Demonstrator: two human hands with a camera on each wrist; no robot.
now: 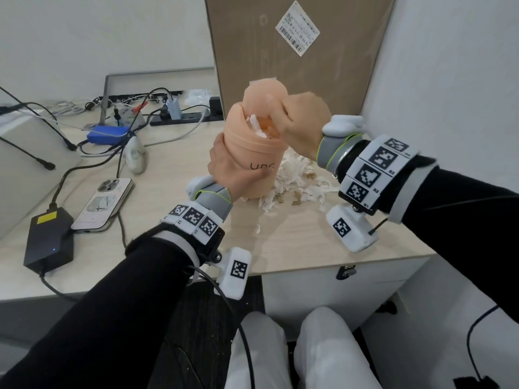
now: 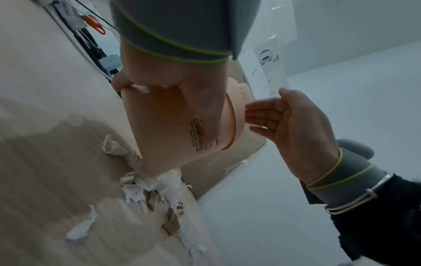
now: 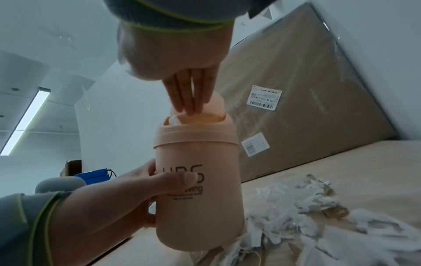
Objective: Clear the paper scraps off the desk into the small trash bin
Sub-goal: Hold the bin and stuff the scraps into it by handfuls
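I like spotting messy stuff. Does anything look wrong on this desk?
Yes. A heap of torn paper scraps litters the desk beside the peach trash bin, which the left hand holds tilted. A scrap pokes from its top.

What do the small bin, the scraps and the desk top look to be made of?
Trash bin: peach plastic by the look, smooth matte, and light glows through the flap near its mouth, where the right hand reaches in.
Paper scraps: thin white paper, torn and crumpled, with a few brown bits that look like card.
Desk: pale wood-grain surface, probably laminate; flat, low sheen.
Left hand grips the bin.
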